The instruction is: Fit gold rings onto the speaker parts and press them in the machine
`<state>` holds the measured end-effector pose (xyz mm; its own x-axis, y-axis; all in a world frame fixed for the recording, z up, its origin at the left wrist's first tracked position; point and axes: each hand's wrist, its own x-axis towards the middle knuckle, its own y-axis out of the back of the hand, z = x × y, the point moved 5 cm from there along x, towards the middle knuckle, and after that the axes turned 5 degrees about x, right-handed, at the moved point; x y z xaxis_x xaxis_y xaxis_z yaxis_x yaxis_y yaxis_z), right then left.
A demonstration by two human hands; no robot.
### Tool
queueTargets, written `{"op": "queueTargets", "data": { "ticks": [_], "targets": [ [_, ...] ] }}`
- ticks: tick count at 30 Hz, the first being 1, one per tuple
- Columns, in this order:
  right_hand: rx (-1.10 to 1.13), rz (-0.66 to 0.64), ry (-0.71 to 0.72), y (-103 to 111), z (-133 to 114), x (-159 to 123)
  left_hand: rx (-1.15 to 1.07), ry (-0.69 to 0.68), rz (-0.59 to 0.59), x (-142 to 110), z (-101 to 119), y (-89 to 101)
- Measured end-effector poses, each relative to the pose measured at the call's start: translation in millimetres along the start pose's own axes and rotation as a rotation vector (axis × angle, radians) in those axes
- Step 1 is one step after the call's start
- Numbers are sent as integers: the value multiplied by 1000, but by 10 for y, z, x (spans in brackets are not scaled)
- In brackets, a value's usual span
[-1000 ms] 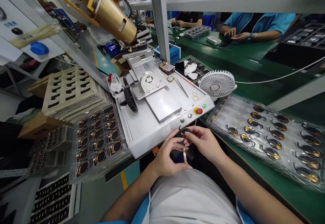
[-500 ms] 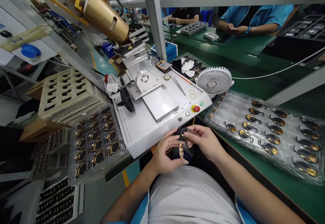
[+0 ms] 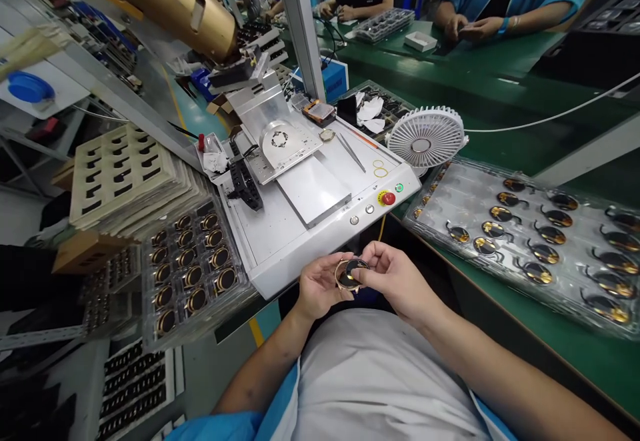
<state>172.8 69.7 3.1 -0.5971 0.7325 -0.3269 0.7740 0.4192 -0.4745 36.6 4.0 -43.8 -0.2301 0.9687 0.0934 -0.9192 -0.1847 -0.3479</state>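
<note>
In front of my body, my left hand (image 3: 318, 288) grips a gold, round watch case (image 3: 342, 284) by its side, its open face turned up. My right hand (image 3: 403, 284) pinches a black, round watch screen (image 3: 353, 267) between thumb and fingers. The screen lies over the case opening, overlapping it; whether it is seated cannot be made out. Part of both pieces is covered by my fingers. Just beyond my hands stands the white front of a bench machine (image 3: 295, 261) with a red button (image 3: 388, 198).
A clear tray (image 3: 450, 194) of black screens with ribbon tails lies at right. On the left sits a tray (image 3: 150, 261) of gold-rimmed round pieces, beside stacked cream trays (image 3: 107, 168). A white fan (image 3: 425, 138), tweezers (image 3: 353, 153) and yellow rings (image 3: 380, 172) are nearby. Co-workers sit across.
My hands have come together. The gold case, earlier tilted on edge in my left hand, now lies flatter, and the black screen has moved from beside it to over its opening. The view has shifted slightly.
</note>
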Motion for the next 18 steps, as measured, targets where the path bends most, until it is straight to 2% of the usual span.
{"op": "queueTargets", "data": {
  "ticks": [6,9,18],
  "targets": [
    [-122,0,107,-121,-31,-36,65,-42,54,-17,-26,32],
    [-146,21,122,-151,-38,-40,40,-91,28,-26,-20,26],
    [-129,-18,42,-156,-49,-42,19,-169,-52,-4,-6,14]
  ]
}}
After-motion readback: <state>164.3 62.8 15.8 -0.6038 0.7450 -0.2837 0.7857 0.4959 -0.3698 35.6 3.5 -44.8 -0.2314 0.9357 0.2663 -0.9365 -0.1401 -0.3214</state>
